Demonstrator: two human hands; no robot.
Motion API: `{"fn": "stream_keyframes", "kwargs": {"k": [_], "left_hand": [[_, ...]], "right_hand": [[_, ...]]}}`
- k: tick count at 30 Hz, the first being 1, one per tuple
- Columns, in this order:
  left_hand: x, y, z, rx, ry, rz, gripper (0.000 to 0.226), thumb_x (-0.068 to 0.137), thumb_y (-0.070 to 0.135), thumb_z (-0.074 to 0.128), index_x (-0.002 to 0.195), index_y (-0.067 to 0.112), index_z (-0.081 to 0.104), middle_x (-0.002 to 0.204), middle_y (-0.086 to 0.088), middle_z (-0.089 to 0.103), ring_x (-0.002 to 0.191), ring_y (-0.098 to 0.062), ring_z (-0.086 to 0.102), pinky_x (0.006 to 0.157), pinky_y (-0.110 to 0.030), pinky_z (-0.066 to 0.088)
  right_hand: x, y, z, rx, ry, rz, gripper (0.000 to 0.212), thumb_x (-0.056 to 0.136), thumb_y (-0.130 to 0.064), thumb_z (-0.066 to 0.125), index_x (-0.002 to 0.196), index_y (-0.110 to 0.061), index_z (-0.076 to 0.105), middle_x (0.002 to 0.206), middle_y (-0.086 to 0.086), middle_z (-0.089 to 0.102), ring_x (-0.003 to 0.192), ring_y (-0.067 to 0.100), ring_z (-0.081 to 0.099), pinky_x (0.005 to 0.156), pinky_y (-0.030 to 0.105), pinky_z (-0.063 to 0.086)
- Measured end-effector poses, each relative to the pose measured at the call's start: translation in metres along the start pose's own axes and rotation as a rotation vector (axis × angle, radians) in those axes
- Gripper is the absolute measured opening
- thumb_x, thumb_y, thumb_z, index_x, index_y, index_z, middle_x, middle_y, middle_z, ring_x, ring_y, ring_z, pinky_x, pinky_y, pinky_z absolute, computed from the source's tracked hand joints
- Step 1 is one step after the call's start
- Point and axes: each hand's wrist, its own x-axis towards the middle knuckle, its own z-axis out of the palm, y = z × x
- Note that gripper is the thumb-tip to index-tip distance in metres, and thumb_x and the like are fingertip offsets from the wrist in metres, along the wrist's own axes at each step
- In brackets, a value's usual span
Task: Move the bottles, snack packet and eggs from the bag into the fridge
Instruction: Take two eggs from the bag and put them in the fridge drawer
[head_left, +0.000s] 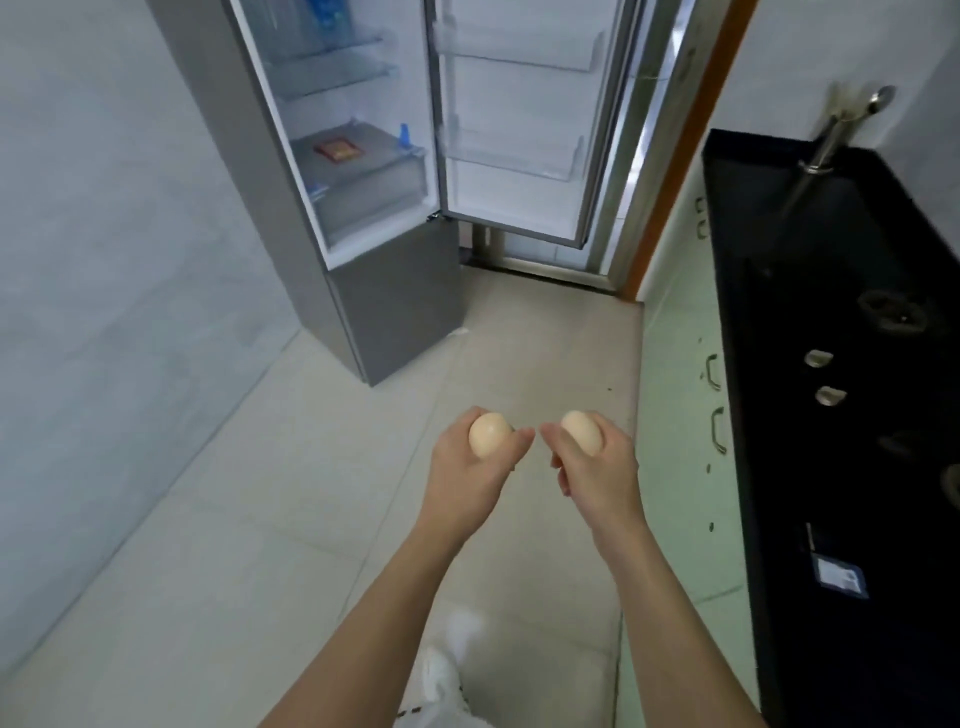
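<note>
Fingers (460, 426) of the left hand (467, 478) curl round one egg (490, 434). The right hand (602, 478) grips the other egg (583, 432). Both are held out over the floor and just apart, probably so the shells don't knock. Ahead, the fridge (395, 312) stands with its door (519, 208) wide open, ready for them. A red packet (340, 150) and blue-labelled bottles (324, 21) already lie inside.

The single head-worn view looks forward and down over the floor (291, 530) toward the fridge (400, 306) ahead.
</note>
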Motion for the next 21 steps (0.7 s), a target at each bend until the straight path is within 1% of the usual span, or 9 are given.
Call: {"fn": "stream_keyframes", "kwargs": {"k": [2, 4, 6, 9, 13, 15, 16, 19, 21], "left_hand": [[0.015, -0.002, -0.020, -0.018, 0.051, -0.020, 0.032, 0.086, 0.033, 0.075, 0.083, 0.006, 0.059, 0.066, 0.000, 0.059, 0.061, -0.011, 0.055, 0.058, -0.026, 0.045], [0.031, -0.004, -0.038, -0.037, 0.100, -0.039, 0.032, 0.085, 0.033, 0.076, 0.083, 0.006, 0.058, 0.066, -0.004, 0.059, 0.060, -0.011, 0.053, 0.058, -0.027, 0.044], [0.049, -0.008, -0.053, -0.028, 0.159, -0.048, 0.035, 0.083, 0.037, 0.076, 0.082, 0.007, 0.058, 0.070, -0.012, 0.062, 0.062, -0.013, 0.054, 0.061, -0.035, 0.047], [0.076, -0.015, -0.073, -0.013, 0.223, -0.072, 0.037, 0.079, 0.045, 0.074, 0.081, 0.011, 0.058, 0.077, -0.016, 0.065, 0.066, -0.019, 0.057, 0.068, -0.046, 0.052], [0.104, -0.023, -0.101, -0.001, 0.254, -0.098, 0.037, 0.078, 0.044, 0.074, 0.081, 0.011, 0.058, 0.077, -0.016, 0.065, 0.067, -0.023, 0.060, 0.070, -0.049, 0.053], [0.116, -0.027, -0.114, -0.009, 0.263, -0.119, 0.034, 0.080, 0.040, 0.075, 0.082, 0.010, 0.059, 0.076, -0.015, 0.065, 0.069, -0.028, 0.061, 0.068, -0.045, 0.053], [0.121, -0.028, -0.120, -0.017, 0.263, -0.132, 0.032, 0.082, 0.037, 0.076, 0.083, 0.010, 0.059, 0.074, -0.013, 0.064, 0.067, -0.028, 0.060, 0.065, -0.041, 0.053], [0.137, -0.032, -0.134, -0.034, 0.268, -0.164, 0.028, 0.083, 0.035, 0.075, 0.083, 0.012, 0.059, 0.071, -0.007, 0.061, 0.064, -0.015, 0.054, 0.061, -0.030, 0.046], [0.149, -0.035, -0.141, -0.030, 0.278, -0.178, 0.027, 0.083, 0.036, 0.075, 0.083, 0.013, 0.059, 0.075, -0.012, 0.063, 0.065, -0.013, 0.055, 0.061, -0.030, 0.047]], "right_hand": [[0.011, -0.007, 0.027, -0.018, -0.044, -0.008, 0.024, 0.081, -0.034, 0.077, 0.076, -0.017, 0.061, 0.055, -0.003, 0.059, 0.047, 0.014, 0.052, 0.051, 0.032, 0.042], [0.024, -0.014, 0.051, -0.036, -0.075, -0.020, 0.024, 0.080, -0.032, 0.078, 0.076, -0.017, 0.060, 0.056, -0.003, 0.059, 0.048, 0.013, 0.052, 0.051, 0.032, 0.043], [0.036, -0.021, 0.072, -0.055, -0.094, -0.027, 0.025, 0.075, -0.035, 0.077, 0.078, -0.016, 0.061, 0.056, -0.004, 0.060, 0.052, 0.015, 0.052, 0.052, 0.034, 0.045], [0.058, -0.028, 0.102, -0.068, -0.117, -0.027, 0.028, 0.071, -0.040, 0.074, 0.079, -0.016, 0.062, 0.057, -0.005, 0.059, 0.054, 0.015, 0.052, 0.055, 0.035, 0.046], [0.081, -0.027, 0.140, -0.078, -0.128, -0.014, 0.028, 0.072, -0.043, 0.074, 0.080, -0.018, 0.063, 0.059, -0.004, 0.060, 0.053, 0.011, 0.056, 0.057, 0.036, 0.048], [0.089, -0.027, 0.156, -0.096, -0.141, -0.002, 0.026, 0.074, -0.040, 0.075, 0.079, -0.018, 0.063, 0.061, -0.004, 0.060, 0.053, 0.010, 0.057, 0.059, 0.036, 0.049], [0.092, -0.027, 0.163, -0.106, -0.151, 0.005, 0.023, 0.077, -0.037, 0.076, 0.079, -0.018, 0.062, 0.062, -0.004, 0.060, 0.053, 0.009, 0.056, 0.060, 0.036, 0.049], [0.104, -0.028, 0.179, -0.131, -0.172, 0.014, 0.020, 0.081, -0.033, 0.076, 0.080, -0.018, 0.063, 0.063, -0.004, 0.060, 0.054, 0.008, 0.056, 0.061, 0.035, 0.050], [0.114, -0.030, 0.189, -0.143, -0.184, 0.020, 0.020, 0.081, -0.033, 0.075, 0.080, -0.018, 0.063, 0.063, -0.004, 0.059, 0.055, 0.009, 0.055, 0.061, 0.036, 0.050]]}}
